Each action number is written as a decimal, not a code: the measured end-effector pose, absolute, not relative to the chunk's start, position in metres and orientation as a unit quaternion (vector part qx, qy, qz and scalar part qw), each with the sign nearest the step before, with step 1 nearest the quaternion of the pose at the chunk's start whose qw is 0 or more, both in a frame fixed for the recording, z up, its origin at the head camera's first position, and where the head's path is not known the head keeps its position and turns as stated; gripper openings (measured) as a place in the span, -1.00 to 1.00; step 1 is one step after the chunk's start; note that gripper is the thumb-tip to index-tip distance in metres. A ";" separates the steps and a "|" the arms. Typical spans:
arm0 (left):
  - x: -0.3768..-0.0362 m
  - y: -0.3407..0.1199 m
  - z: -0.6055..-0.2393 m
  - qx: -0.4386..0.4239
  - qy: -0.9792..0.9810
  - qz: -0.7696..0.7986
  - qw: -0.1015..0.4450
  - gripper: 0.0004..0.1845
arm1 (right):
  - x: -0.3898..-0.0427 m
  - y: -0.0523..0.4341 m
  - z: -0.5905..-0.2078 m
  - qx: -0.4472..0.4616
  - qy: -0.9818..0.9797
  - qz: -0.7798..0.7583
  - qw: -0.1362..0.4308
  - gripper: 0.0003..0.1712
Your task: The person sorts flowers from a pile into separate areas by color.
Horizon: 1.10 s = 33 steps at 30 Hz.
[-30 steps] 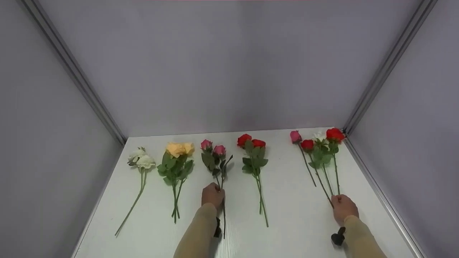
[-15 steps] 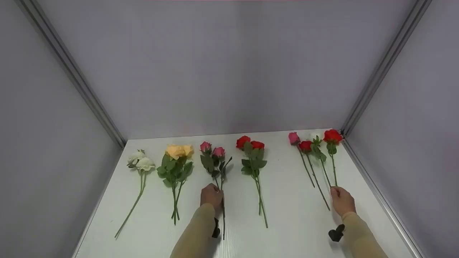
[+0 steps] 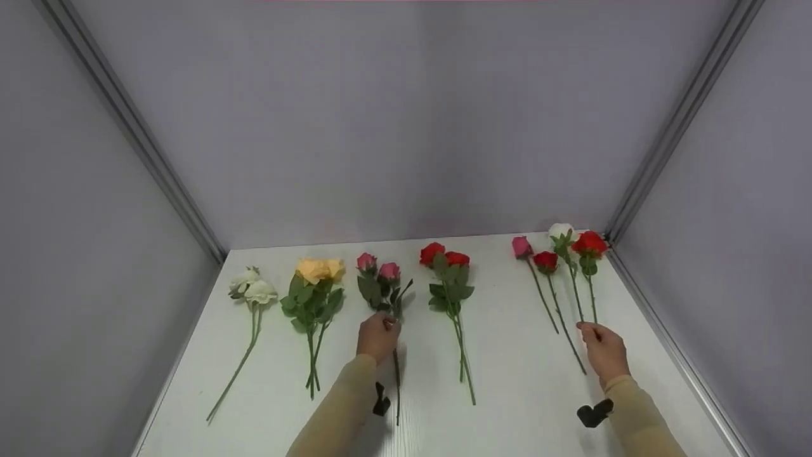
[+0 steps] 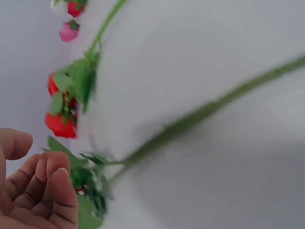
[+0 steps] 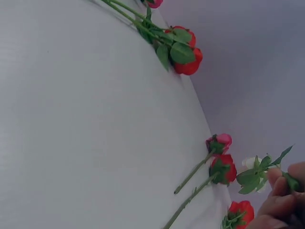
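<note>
My right hand (image 3: 606, 352) pinches the stem of a white rose (image 3: 561, 231), whose bloom stands against the back wall. In the right wrist view, green leaves hide part of that bloom, close to the fingers (image 5: 276, 205). A red rose (image 3: 590, 244) lies beside it, its lower stem hidden by the hand. Over the stems of two pink roses (image 3: 389, 271) is my left hand (image 3: 379, 336). The left wrist view shows its fingers (image 4: 59, 191) loosely curled, thumb apart, with nothing between them.
Left of the pink roses lie yellow roses (image 3: 312, 271) and white flowers (image 3: 259, 292). Two red roses (image 3: 457, 259) lie right of them. Farther right are a single pink rose (image 3: 521, 247) and a smaller red rose (image 3: 545, 261). Grey walls enclose the white table (image 3: 507, 406).
My right hand has moved slightly away from me, and the white rose's bloom has risen clear of the neighbouring flowers. My left hand has shifted slightly up the pink roses' stems, its fingers loosened.
</note>
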State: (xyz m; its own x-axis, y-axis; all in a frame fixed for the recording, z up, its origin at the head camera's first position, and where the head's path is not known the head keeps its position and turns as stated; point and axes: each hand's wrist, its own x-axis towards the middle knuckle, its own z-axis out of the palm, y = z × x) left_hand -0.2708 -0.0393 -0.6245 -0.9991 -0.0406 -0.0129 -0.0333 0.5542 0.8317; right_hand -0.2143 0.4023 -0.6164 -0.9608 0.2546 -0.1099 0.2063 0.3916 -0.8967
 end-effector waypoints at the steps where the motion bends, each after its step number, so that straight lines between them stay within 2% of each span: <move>1: -0.270 -0.036 -0.621 0.012 -0.879 -0.477 0.008 -0.87 | -0.214 0.399 -0.614 -0.134 -0.835 0.533 0.025 -0.33; 8: -0.259 -0.005 -0.590 -0.034 -0.840 -0.541 -0.003 -0.83 | -0.213 0.361 -0.596 -0.099 -0.836 0.537 0.049 -0.40; 14: -0.246 0.019 -0.571 -0.048 -0.794 -0.605 -0.047 -0.78 | -0.206 0.327 -0.589 -0.038 -0.821 0.563 0.081 -0.60; 19: -0.236 0.033 -0.563 -0.045 -0.751 -0.654 -0.081 -0.76 | -0.197 0.302 -0.587 0.002 -0.832 0.549 0.082 -0.77; 26: -0.233 0.048 -0.559 -0.018 -0.670 -0.734 -0.112 -0.62 | -0.189 0.271 -0.586 0.061 -0.837 0.540 0.065 -0.81; 33: -0.230 0.050 -0.555 0.007 -0.624 -0.773 -0.111 -0.63 | -0.184 0.249 -0.589 0.140 -0.854 0.495 0.076 -0.85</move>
State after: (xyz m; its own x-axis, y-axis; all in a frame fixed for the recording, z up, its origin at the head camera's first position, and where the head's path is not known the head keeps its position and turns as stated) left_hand -0.2302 0.0499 -0.5552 -0.9752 0.1634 -0.1492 -0.1803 -0.1957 0.9640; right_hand -0.1841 0.2487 -0.5891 -0.9493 -0.1640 0.2682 -0.3143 0.4714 -0.8240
